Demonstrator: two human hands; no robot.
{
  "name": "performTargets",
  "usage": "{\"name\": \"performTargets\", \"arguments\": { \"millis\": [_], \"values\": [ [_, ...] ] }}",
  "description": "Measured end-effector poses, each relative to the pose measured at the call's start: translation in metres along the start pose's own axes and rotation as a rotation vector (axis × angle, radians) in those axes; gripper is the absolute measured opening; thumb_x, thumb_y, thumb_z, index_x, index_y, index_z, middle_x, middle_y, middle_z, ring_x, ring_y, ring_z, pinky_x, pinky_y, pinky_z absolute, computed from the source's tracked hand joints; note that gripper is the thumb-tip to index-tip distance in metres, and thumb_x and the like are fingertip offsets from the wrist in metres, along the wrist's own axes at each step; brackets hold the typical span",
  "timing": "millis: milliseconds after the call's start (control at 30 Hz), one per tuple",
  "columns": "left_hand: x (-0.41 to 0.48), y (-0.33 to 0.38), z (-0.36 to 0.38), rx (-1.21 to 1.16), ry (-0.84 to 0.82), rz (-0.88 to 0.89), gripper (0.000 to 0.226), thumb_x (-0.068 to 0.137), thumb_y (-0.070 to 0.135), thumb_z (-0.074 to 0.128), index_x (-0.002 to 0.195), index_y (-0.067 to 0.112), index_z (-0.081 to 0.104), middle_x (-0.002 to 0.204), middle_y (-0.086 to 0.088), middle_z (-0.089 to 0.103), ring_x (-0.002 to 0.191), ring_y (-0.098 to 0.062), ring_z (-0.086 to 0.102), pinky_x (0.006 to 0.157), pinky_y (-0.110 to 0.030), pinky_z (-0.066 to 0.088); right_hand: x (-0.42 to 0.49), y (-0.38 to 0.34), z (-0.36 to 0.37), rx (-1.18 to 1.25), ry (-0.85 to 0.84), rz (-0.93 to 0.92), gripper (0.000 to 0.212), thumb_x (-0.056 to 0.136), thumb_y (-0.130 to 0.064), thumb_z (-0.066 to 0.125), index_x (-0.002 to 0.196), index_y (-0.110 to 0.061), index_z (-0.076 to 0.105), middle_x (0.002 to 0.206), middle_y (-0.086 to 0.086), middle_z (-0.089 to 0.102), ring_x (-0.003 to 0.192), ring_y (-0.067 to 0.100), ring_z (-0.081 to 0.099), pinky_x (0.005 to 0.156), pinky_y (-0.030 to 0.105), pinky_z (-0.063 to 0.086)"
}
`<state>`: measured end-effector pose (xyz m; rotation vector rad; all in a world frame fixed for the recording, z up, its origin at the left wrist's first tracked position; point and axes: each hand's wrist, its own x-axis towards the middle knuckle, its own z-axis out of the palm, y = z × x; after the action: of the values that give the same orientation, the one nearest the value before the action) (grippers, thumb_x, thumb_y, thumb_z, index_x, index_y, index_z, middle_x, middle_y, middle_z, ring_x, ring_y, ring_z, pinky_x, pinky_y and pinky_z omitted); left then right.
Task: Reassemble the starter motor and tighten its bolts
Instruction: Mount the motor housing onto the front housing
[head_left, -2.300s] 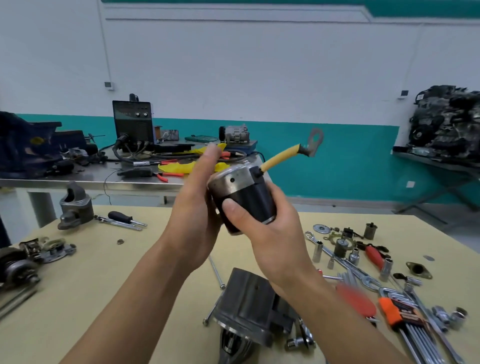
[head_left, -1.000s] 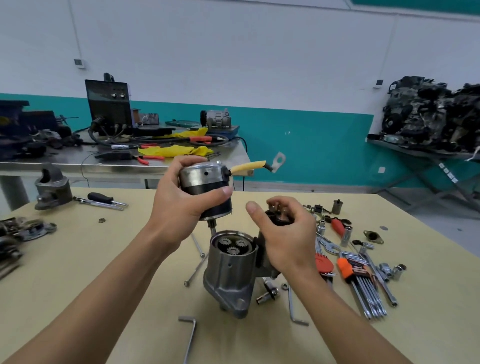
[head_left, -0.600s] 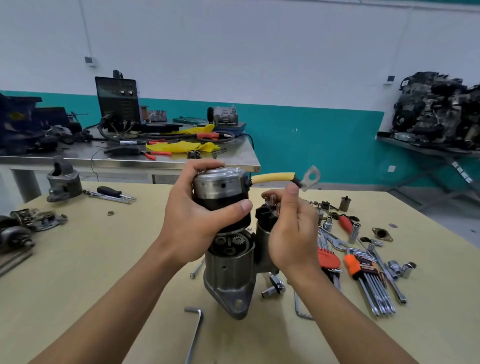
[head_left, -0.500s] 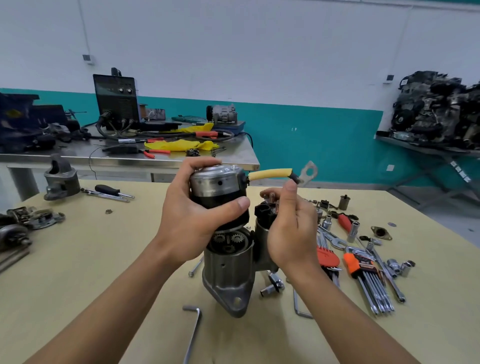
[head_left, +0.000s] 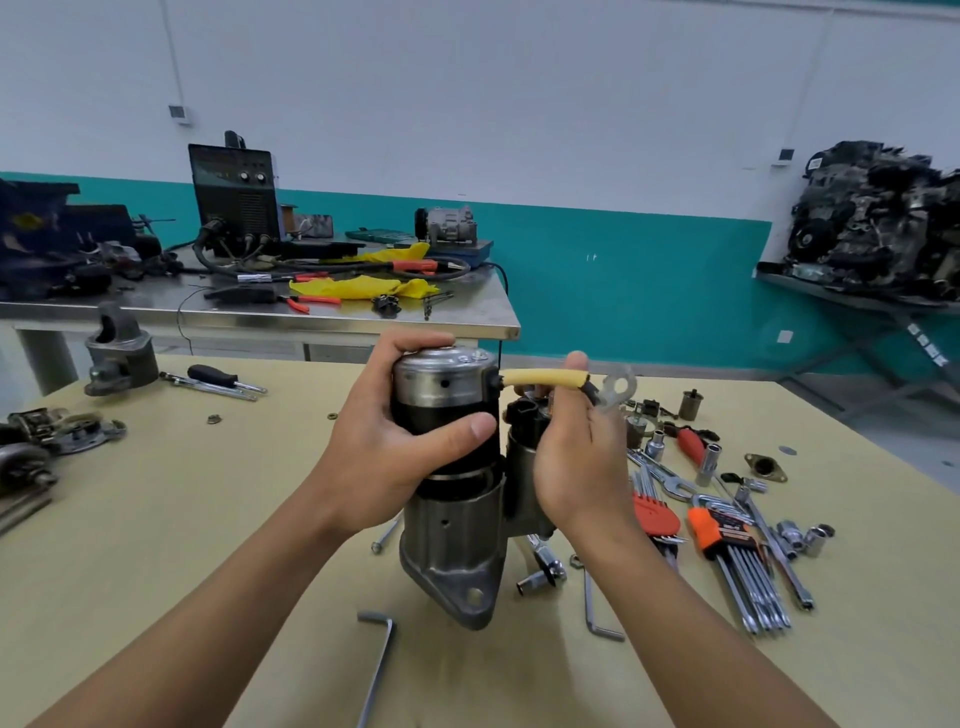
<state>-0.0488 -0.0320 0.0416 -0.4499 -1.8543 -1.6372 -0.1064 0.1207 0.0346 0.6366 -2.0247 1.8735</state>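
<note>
The starter motor stands upright at the middle of the yellow table (head_left: 156, 519). Its black-and-silver motor body (head_left: 441, 395) sits on top of the grey nose housing (head_left: 452, 545). My left hand (head_left: 384, 457) grips the motor body, thumb across its front. My right hand (head_left: 576, 457) is wrapped around the solenoid (head_left: 524, 421) beside it, with the forefinger raised behind the yellow lead (head_left: 545, 376). A ring terminal (head_left: 618, 387) ends that lead. Long through bolts (head_left: 387, 535) lie behind the housing.
Hex keys (head_left: 376, 665), sockets (head_left: 540, 577), an orange hex key set (head_left: 727, 551), a spanner (head_left: 670, 483) and small parts lie to the right. Another housing (head_left: 117, 348) and a screwdriver (head_left: 218, 376) lie at the left rear. A steel bench (head_left: 311, 312) stands behind.
My left hand has lowered the motor body down onto the nose housing, covering the gears. My right hand has stayed on the solenoid with its forefinger by the yellow lead.
</note>
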Motion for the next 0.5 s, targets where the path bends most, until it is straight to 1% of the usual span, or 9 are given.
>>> {"name": "performTargets", "arguments": {
  "millis": [67, 133, 167, 200, 267, 300, 367, 433, 500],
  "values": [
    [0.000, 0.000, -0.003, 0.021, -0.022, 0.015, 0.061, 0.066, 0.028, 0.085, 0.118, 0.032, 0.054, 0.109, 0.009, 0.067, 0.097, -0.013, 0.068, 0.078, -0.026, 0.056, 0.003, 0.002, -0.002, -0.033, -0.072, 0.019, 0.064, 0.084, -0.075, 0.019, 0.067, -0.025, 0.055, 0.045, -0.010, 0.051, 0.048, 0.001, 0.049, 0.050, 0.014, 0.039],
    [-0.001, -0.001, -0.006, 0.041, -0.055, 0.017, 0.061, 0.066, 0.028, 0.085, 0.119, 0.035, 0.055, 0.111, 0.008, 0.067, 0.100, -0.013, 0.067, 0.080, -0.025, 0.055, 0.005, 0.005, -0.007, -0.006, -0.189, -0.024, 0.059, 0.086, -0.072, 0.020, 0.084, -0.032, 0.063, 0.069, -0.015, 0.065, 0.065, -0.013, 0.056, 0.060, 0.002, 0.041],
    [-0.001, -0.001, -0.007, 0.041, -0.074, 0.006, 0.061, 0.067, 0.028, 0.085, 0.118, 0.037, 0.055, 0.112, 0.008, 0.067, 0.101, -0.014, 0.066, 0.081, -0.026, 0.055, 0.006, 0.006, -0.009, 0.033, -0.238, -0.049, 0.054, 0.090, -0.066, 0.022, 0.091, -0.033, 0.064, 0.079, -0.018, 0.067, 0.073, -0.014, 0.059, 0.065, 0.004, 0.045],
    [-0.002, -0.002, -0.007, 0.045, -0.092, -0.006, 0.061, 0.067, 0.029, 0.086, 0.118, 0.039, 0.055, 0.113, 0.008, 0.067, 0.103, -0.015, 0.066, 0.082, -0.027, 0.055, 0.007, 0.007, -0.012, 0.085, -0.271, -0.058, 0.049, 0.093, -0.059, 0.024, 0.097, -0.032, 0.064, 0.084, -0.017, 0.070, 0.080, -0.010, 0.062, 0.070, 0.010, 0.051],
    [-0.003, -0.003, -0.006, 0.064, -0.115, -0.018, 0.061, 0.066, 0.030, 0.086, 0.118, 0.042, 0.055, 0.114, 0.009, 0.067, 0.105, -0.016, 0.066, 0.083, -0.028, 0.055, 0.009, 0.012, -0.017, 0.135, -0.281, -0.057, 0.049, 0.096, -0.053, 0.023, 0.107, -0.028, 0.064, 0.095, -0.010, 0.072, 0.095, 0.004, 0.066, 0.087, 0.032, 0.056],
    [-0.003, -0.004, -0.005, 0.068, -0.119, -0.016, 0.061, 0.066, 0.031, 0.086, 0.118, 0.042, 0.055, 0.115, 0.008, 0.067, 0.105, -0.017, 0.066, 0.084, -0.028, 0.054, 0.010, 0.014, -0.018, 0.131, -0.275, -0.061, 0.050, 0.096, -0.052, 0.022, 0.110, -0.027, 0.063, 0.099, -0.007, 0.071, 0.099, 0.008, 0.066, 0.090, 0.035, 0.056],
    [-0.002, -0.004, -0.004, 0.079, -0.113, -0.007, 0.062, 0.066, 0.031, 0.086, 0.118, 0.044, 0.055, 0.115, 0.009, 0.067, 0.106, -0.017, 0.066, 0.084, -0.027, 0.054, 0.011, 0.018, -0.016, 0.156, -0.248, -0.069, 0.051, 0.097, -0.052, 0.023, 0.108, -0.025, 0.065, 0.098, -0.004, 0.071, 0.100, 0.010, 0.066, 0.090, 0.031, 0.055],
    [-0.003, -0.004, -0.003, 0.098, -0.107, 0.007, 0.062, 0.067, 0.031, 0.086, 0.118, 0.045, 0.054, 0.114, 0.011, 0.067, 0.105, -0.016, 0.066, 0.085, -0.026, 0.054, 0.010, 0.020, -0.011, 0.199, -0.185, -0.075, 0.052, 0.099, -0.055, 0.024, 0.101, -0.025, 0.067, 0.096, 0.000, 0.073, 0.101, 0.018, 0.068, 0.091, 0.037, 0.054],
    [-0.005, -0.003, -0.002, 0.111, -0.099, 0.030, 0.063, 0.067, 0.030, 0.086, 0.119, 0.044, 0.053, 0.114, 0.012, 0.067, 0.105, -0.016, 0.066, 0.085, -0.026, 0.054, 0.007, 0.022, -0.006, 0.173, -0.102, -0.104, 0.049, 0.101, -0.054, 0.025, 0.095, -0.031, 0.067, 0.093, 0.001, 0.073, 0.098, 0.022, 0.069, 0.088, 0.040, 0.054]
  ]
}}
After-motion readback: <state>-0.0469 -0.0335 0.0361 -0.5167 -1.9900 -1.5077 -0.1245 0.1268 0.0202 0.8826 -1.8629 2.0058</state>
